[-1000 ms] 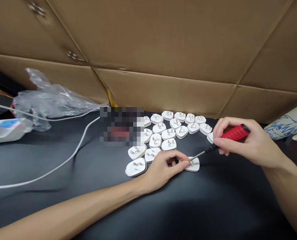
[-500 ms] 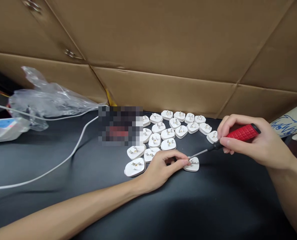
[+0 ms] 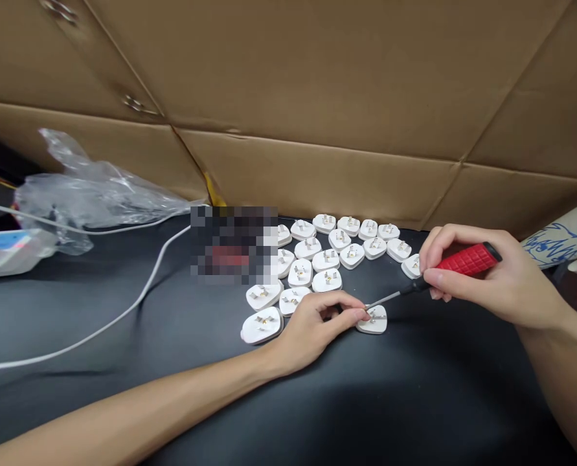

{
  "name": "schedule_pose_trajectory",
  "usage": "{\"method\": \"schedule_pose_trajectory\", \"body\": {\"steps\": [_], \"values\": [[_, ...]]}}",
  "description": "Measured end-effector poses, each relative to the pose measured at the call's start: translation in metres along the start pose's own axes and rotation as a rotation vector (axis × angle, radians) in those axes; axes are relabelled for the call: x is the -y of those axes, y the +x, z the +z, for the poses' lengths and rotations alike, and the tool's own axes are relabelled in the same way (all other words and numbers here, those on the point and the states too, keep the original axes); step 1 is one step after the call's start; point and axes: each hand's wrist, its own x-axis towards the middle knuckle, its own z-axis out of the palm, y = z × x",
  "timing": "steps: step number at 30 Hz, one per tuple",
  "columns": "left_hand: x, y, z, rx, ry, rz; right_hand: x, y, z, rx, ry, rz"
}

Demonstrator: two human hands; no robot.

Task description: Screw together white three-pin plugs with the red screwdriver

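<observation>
My right hand grips a screwdriver with a red and black handle. Its metal shaft slants down to the left, and the tip meets the fingertips of my left hand. Thumb and forefinger of that hand are pinched together at the tip; whatever small thing lies between them is hidden. Just beneath and to the right of the pinch, a white plug lies on the dark table with its metal pins up. Several more white plugs, also pins up, are grouped behind and left of my left hand.
Cardboard walls off the back of the table. At left are a crumpled clear plastic bag, a white cable and a white tray. A patterned cup lies at right. One patch near the plugs is pixelated.
The screwdriver and my right hand have shifted very slightly left. My left hand keeps its pinch at the tip, and the plugs stay where they were.
</observation>
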Motion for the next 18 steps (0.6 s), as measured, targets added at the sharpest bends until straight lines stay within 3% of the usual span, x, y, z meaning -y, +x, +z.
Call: {"method": "schedule_pose_trajectory", "body": {"steps": [18], "values": [[0.0020,-0.0003,0.0010,-0.010,-0.069,0.003,0.0019,-0.0019,-0.0040,0.117,-0.126,-0.137]]}}
